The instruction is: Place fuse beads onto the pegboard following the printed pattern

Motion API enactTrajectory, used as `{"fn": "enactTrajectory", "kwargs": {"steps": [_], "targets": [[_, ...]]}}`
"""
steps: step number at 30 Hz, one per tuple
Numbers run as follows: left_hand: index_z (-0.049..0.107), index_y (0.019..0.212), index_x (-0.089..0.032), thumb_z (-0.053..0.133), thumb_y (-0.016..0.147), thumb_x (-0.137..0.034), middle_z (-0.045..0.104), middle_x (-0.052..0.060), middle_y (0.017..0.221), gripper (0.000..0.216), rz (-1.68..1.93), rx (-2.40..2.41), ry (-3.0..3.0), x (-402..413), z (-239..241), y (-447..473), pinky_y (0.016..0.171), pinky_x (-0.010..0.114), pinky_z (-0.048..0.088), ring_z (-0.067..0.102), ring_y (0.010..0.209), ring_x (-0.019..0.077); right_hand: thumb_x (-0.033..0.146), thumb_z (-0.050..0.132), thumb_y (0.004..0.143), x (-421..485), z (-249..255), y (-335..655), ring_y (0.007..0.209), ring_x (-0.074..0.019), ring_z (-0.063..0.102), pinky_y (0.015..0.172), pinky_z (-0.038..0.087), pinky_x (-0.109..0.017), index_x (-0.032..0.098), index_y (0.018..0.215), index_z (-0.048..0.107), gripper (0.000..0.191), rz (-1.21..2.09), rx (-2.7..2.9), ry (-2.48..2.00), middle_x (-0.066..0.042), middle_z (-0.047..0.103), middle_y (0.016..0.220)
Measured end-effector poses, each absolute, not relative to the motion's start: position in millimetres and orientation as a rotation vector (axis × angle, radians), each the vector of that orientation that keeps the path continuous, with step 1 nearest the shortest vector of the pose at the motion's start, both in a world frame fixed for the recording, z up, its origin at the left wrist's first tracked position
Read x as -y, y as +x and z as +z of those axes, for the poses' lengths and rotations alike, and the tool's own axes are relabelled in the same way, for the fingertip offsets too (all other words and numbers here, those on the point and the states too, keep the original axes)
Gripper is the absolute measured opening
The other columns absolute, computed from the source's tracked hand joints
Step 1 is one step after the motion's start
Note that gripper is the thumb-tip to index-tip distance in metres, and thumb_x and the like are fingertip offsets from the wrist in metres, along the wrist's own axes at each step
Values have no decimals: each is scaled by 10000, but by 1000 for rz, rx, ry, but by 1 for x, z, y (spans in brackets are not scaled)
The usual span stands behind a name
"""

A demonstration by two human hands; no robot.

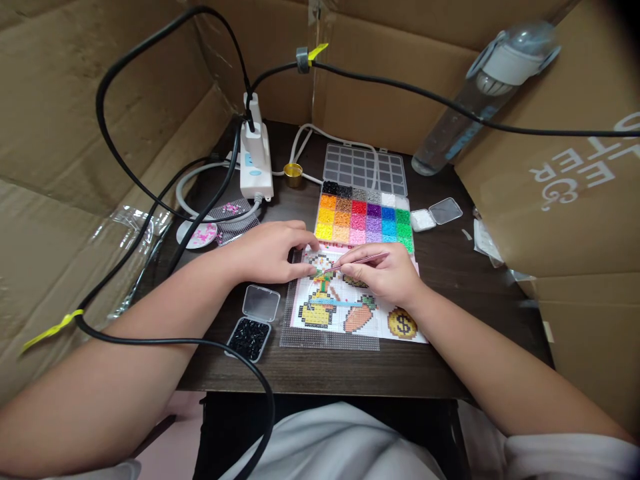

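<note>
My right hand (383,272) is closed around pink tweezers (364,260), whose tips reach down to a fuse-bead design (323,283) with green, orange and yellow beads. Across from it, my left hand (277,252) rests at the left edge of the work, thumb and forefinger apart and touching the sheet. Beneath both hands lies a printed pattern sheet (377,327) showing a carrot and a coin, together with a clear pegboard (330,341). Just behind, the bead box (367,217) stands with its lid up, sorted by colour. Whether the tweezers grip a bead is too small to tell.
Left of the sheet is an open box of black beads (249,339); on the right, a small box of white beads (423,220). A power strip (257,170), a gold cup (293,175) and a bottle (470,113) stand behind. A black cable (200,341) crosses my left forearm.
</note>
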State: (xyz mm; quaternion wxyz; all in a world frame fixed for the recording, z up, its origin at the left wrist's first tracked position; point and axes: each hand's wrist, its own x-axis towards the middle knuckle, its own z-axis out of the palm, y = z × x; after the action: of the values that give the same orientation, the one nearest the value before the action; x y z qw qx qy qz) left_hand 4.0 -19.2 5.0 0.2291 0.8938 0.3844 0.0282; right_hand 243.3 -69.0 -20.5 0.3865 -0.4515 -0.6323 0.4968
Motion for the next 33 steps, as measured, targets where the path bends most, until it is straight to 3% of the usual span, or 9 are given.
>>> {"fn": "enactTrajectory", "kwargs": {"steps": [33], "targets": [[737, 1197, -228, 651, 872, -480, 689, 76, 1066, 420, 99, -1041, 2463, 18, 3, 1, 854, 366, 497, 677, 944, 248, 296, 848, 752, 62, -25, 271, 719, -186, 765, 661, 615, -299, 209, 794, 836, 97, 1254, 1667, -1093, -77, 820, 810]]}}
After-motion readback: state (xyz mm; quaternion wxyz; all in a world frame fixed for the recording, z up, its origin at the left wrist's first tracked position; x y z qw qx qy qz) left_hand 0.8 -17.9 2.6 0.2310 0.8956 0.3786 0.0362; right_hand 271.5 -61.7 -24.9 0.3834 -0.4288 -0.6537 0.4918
